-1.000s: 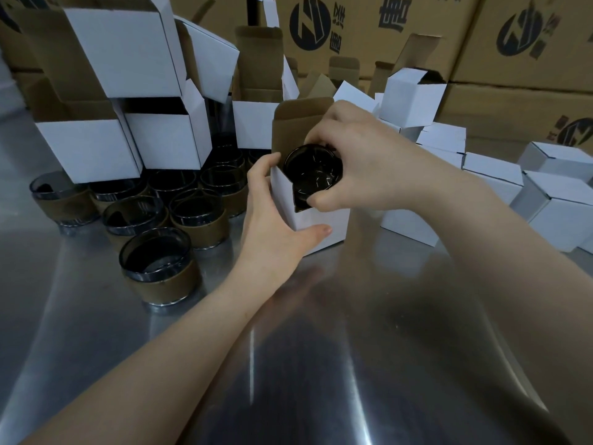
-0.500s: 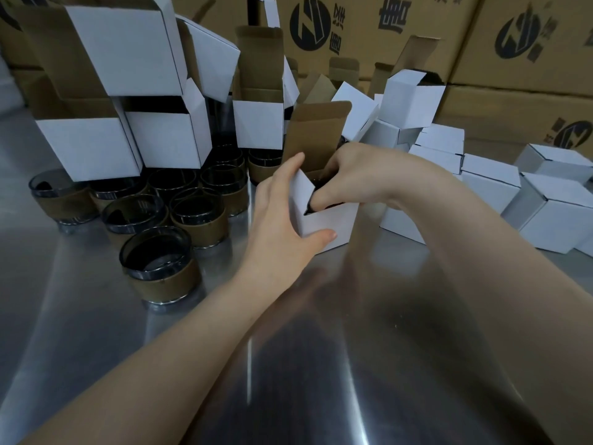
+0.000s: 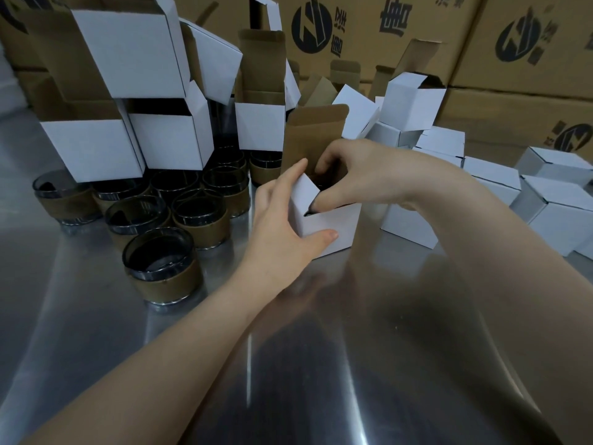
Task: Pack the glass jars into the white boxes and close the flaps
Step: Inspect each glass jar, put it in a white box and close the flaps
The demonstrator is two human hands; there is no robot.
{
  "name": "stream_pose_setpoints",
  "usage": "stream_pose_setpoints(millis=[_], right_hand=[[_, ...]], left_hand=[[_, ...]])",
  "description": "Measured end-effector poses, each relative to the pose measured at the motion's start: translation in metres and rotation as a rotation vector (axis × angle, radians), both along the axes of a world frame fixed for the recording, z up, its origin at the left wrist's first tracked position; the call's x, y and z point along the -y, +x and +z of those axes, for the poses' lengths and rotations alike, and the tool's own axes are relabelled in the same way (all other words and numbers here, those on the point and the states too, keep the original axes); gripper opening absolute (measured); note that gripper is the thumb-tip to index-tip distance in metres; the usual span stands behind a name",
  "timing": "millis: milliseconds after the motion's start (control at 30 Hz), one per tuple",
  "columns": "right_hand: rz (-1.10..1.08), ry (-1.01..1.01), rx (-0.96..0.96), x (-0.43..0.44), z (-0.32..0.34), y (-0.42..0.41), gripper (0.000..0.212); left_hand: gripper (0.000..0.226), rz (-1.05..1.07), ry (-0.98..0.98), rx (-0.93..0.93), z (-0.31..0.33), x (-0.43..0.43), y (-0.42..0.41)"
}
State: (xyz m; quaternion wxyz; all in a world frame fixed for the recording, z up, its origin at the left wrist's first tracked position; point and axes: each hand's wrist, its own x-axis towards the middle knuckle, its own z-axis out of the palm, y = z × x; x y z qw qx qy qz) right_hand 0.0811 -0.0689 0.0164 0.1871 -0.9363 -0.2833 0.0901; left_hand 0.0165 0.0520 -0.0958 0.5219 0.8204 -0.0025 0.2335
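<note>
A small white box (image 3: 333, 223) stands open on the steel table at centre, its brown lid flap (image 3: 314, 136) upright behind. My left hand (image 3: 282, 226) grips the box's left side, thumb on the front face. My right hand (image 3: 356, 175) reaches into the opening from above, fingers on the dark glass jar (image 3: 316, 187) sunk inside; only a sliver of the jar shows. Several loose glass jars with brown paper bands (image 3: 163, 268) stand to the left.
Open white boxes (image 3: 170, 142) are stacked at the back left above the jars. Closed white boxes (image 3: 558, 213) are piled at the right. Large brown cartons (image 3: 519, 43) line the back. The steel table (image 3: 321, 364) stretches toward me.
My right hand has lowered the jar from above the opening down into the box. My left hand has stayed on the box's left side.
</note>
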Motion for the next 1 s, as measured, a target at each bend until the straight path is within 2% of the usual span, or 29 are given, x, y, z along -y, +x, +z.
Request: stream_pose_setpoints(millis=[100, 200, 400, 467, 533, 600, 667, 733, 767, 867, 1000], right_hand=[[0.046, 0.090, 0.037, 0.007, 0.008, 0.001, 0.053], [0.079, 0.207, -0.030, 0.014, 0.013, 0.001, 0.041], [0.111, 0.138, -0.092, 0.015, 0.010, 0.003, 0.014], [0.095, 0.165, -0.106, 0.015, 0.009, 0.005, 0.012], [0.070, 0.251, -0.168, 0.017, 0.008, 0.007, 0.014], [0.063, 0.387, -0.277, 0.020, 0.008, 0.009, 0.022], [0.055, 0.507, -0.387, 0.022, 0.007, 0.012, 0.045], [0.047, 0.577, -0.468, 0.022, 0.005, 0.016, 0.068], [0.050, 0.611, -0.506, 0.022, 0.004, 0.018, 0.070], [0.055, 0.675, -0.579, 0.022, 0.002, 0.023, 0.054], [0.119, 0.609, -0.512, 0.026, -0.002, 0.029, 0.034]], left_hand=[[0.060, -0.056, -0.107, -0.017, 0.006, 0.000, -0.004], [0.029, -0.036, -0.205, -0.001, 0.010, -0.001, -0.004], [0.025, 0.024, -0.390, 0.019, 0.015, -0.001, 0.001], [0.026, 0.043, -0.412, 0.094, 0.015, -0.001, 0.001], [0.036, 0.059, -0.486, 0.147, 0.016, -0.002, 0.001], [0.049, 0.059, -0.537, 0.163, 0.017, -0.005, 0.002], [0.057, 0.054, -0.522, 0.168, 0.018, -0.007, 0.002], [0.055, 0.050, -0.488, 0.171, 0.019, -0.009, 0.001], [0.052, 0.052, -0.477, 0.173, 0.019, -0.009, 0.001], [0.043, 0.073, -0.449, 0.182, 0.020, -0.008, -0.001], [0.023, 0.106, -0.402, 0.206, 0.019, -0.006, -0.004]])
